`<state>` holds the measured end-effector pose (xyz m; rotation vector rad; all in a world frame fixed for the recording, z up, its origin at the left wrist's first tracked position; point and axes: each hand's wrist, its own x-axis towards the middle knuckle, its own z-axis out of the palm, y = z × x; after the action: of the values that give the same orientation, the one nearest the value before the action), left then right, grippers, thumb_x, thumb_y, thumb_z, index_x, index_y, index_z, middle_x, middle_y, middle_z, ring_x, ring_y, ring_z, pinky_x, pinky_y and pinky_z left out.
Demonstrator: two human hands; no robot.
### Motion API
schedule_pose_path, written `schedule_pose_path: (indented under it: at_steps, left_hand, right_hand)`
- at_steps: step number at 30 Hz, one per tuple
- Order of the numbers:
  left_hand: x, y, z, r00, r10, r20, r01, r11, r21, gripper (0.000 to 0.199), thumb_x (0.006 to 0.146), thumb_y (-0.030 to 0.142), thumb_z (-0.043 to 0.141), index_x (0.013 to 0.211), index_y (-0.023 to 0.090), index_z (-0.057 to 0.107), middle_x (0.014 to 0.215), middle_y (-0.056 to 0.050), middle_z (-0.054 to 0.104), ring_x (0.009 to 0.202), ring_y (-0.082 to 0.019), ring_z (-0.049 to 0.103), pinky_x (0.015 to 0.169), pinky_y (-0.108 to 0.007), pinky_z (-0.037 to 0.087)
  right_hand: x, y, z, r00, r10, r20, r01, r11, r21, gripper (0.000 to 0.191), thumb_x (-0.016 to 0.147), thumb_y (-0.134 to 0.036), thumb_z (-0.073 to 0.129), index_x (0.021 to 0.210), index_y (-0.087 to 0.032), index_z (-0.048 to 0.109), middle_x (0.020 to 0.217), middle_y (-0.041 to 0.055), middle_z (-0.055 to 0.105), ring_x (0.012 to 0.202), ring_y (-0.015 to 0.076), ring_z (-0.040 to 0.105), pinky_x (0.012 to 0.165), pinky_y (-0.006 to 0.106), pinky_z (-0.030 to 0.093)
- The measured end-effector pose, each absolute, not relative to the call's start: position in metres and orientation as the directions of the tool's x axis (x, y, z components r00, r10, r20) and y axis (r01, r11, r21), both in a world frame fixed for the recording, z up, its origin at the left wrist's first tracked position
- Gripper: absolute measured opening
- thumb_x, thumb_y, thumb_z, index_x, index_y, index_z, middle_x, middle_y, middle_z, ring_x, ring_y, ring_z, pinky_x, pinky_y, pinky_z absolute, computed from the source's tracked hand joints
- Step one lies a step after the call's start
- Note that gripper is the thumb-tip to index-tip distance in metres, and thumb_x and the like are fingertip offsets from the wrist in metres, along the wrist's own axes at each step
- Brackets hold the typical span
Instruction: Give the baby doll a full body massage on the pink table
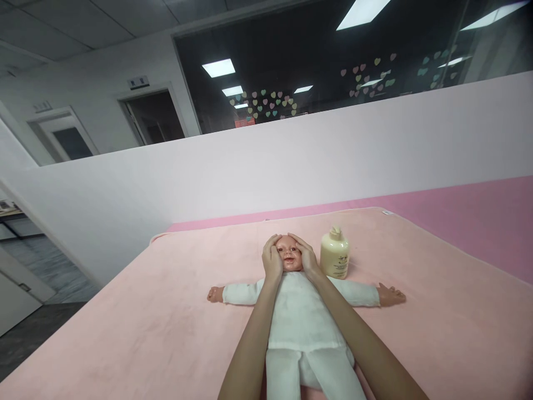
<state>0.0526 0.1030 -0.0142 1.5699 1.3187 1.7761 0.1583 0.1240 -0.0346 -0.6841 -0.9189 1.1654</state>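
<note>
A baby doll (306,316) in a pale white-green outfit lies on its back on a pink blanket (166,328), arms spread out to both sides. My left hand (272,258) rests against the left side of the doll's head, fingers curving up towards its forehead. On the right side of the head lies my right hand (305,255), its fingertips near the top of the forehead. Between the two hands the doll's face shows. Just right of my right hand stands a pale yellow pump bottle (335,253), upright and untouched, behind the doll's outstretched arm.
Behind the blanket rises a low white wall (291,166), with a dark window bearing heart stickers above it. A pink surface (470,222) shows beyond the blanket at the right. Doorways stand at the far left, and grey floor lies below the blanket's left edge.
</note>
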Motion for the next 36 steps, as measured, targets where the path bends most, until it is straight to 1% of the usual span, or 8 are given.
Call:
schedule_pose_path:
  at_steps: [8, 12, 16, 19, 22, 24, 32, 36]
  left_hand:
    - [0.0532, 0.1023, -0.0131, -0.284, 0.811, 0.512, 0.25, -0.453, 0.856, 0.041, 0.075, 0.014, 0.032, 0.096, 0.015, 0.068, 0.113, -0.008, 0.064, 0.113, -0.019, 0.053, 0.103, -0.035, 0.037]
    - [0.0542, 0.1025, -0.0119, -0.308, 0.828, 0.468, 0.196, -0.426, 0.883, 0.038, 0.076, 0.015, 0.035, 0.093, 0.016, 0.069, 0.113, -0.007, 0.064, 0.112, -0.018, 0.054, 0.102, -0.033, 0.038]
    - [0.0568, 0.1003, -0.0086, -0.316, 0.841, 0.439, 0.155, -0.411, 0.898, 0.03, 0.081, 0.025, 0.043, 0.094, 0.017, 0.068, 0.113, -0.007, 0.064, 0.112, -0.019, 0.054, 0.101, -0.034, 0.039]
    - [0.0583, 0.098, -0.0066, -0.305, 0.845, 0.439, 0.157, -0.41, 0.898, 0.027, 0.081, 0.032, 0.051, 0.096, 0.016, 0.068, 0.114, -0.009, 0.063, 0.113, -0.021, 0.054, 0.1, -0.036, 0.039]
    - [0.0585, 0.0968, -0.0063, -0.294, 0.844, 0.449, 0.183, -0.411, 0.893, 0.026, 0.075, 0.028, 0.059, 0.097, 0.017, 0.067, 0.115, -0.01, 0.063, 0.112, -0.021, 0.054, 0.1, -0.036, 0.039]
    - [0.0582, 0.0965, -0.0065, -0.292, 0.841, 0.456, 0.2, -0.413, 0.889, 0.027, 0.073, 0.024, 0.061, 0.098, 0.017, 0.067, 0.115, -0.009, 0.063, 0.112, -0.021, 0.054, 0.101, -0.037, 0.039]
    - [0.0567, 0.0981, -0.0074, -0.282, 0.849, 0.447, 0.169, -0.415, 0.894, 0.026, 0.077, 0.023, 0.053, 0.098, 0.017, 0.067, 0.115, -0.009, 0.063, 0.113, -0.02, 0.054, 0.101, -0.036, 0.038]
    - [0.0558, 0.1006, -0.0096, -0.281, 0.843, 0.459, 0.182, -0.423, 0.888, 0.027, 0.078, 0.022, 0.049, 0.097, 0.017, 0.068, 0.116, -0.008, 0.063, 0.113, -0.02, 0.053, 0.102, -0.036, 0.038]
  right_hand:
    - [0.16, 0.1234, -0.0339, 0.162, 0.951, 0.264, -0.417, 0.308, -0.855, 0.04, 0.061, -0.028, 0.049, 0.093, -0.021, 0.071, 0.114, 0.0032, 0.064, 0.117, 0.0251, 0.049, 0.106, 0.039, 0.03]
    - [0.1595, 0.1234, -0.0329, 0.163, 0.951, 0.262, -0.407, 0.307, -0.86, 0.036, 0.065, -0.034, 0.052, 0.094, -0.021, 0.071, 0.115, 0.0042, 0.063, 0.115, 0.0245, 0.05, 0.105, 0.04, 0.031]
    - [0.1583, 0.1227, -0.0317, 0.156, 0.951, 0.266, -0.407, 0.308, -0.86, 0.038, 0.068, -0.045, 0.059, 0.095, -0.021, 0.07, 0.115, 0.0052, 0.063, 0.115, 0.0234, 0.051, 0.103, 0.039, 0.033]
    - [0.1588, 0.1197, -0.0299, 0.141, 0.959, 0.248, -0.385, 0.283, -0.878, 0.041, 0.064, -0.044, 0.065, 0.098, -0.022, 0.068, 0.116, 0.0048, 0.062, 0.115, 0.024, 0.051, 0.102, 0.038, 0.035]
    - [0.1599, 0.1162, -0.0276, 0.131, 0.96, 0.246, -0.368, 0.278, -0.888, 0.043, 0.063, -0.042, 0.067, 0.1, -0.022, 0.067, 0.117, 0.0049, 0.062, 0.114, 0.0243, 0.051, 0.102, 0.039, 0.035]
    - [0.1603, 0.115, -0.0265, 0.132, 0.96, 0.248, -0.364, 0.28, -0.888, 0.043, 0.062, -0.041, 0.067, 0.1, -0.022, 0.067, 0.116, 0.0051, 0.062, 0.114, 0.0244, 0.051, 0.102, 0.039, 0.035]
    - [0.1589, 0.1167, -0.0261, 0.134, 0.966, 0.22, -0.402, 0.256, -0.879, 0.042, 0.061, -0.04, 0.068, 0.099, -0.021, 0.067, 0.116, 0.0057, 0.062, 0.114, 0.0245, 0.051, 0.102, 0.038, 0.035]
    - [0.158, 0.1169, -0.0251, 0.146, 0.965, 0.216, -0.404, 0.258, -0.878, 0.041, 0.062, -0.041, 0.066, 0.097, -0.02, 0.068, 0.114, 0.006, 0.063, 0.113, 0.0248, 0.051, 0.102, 0.039, 0.035]
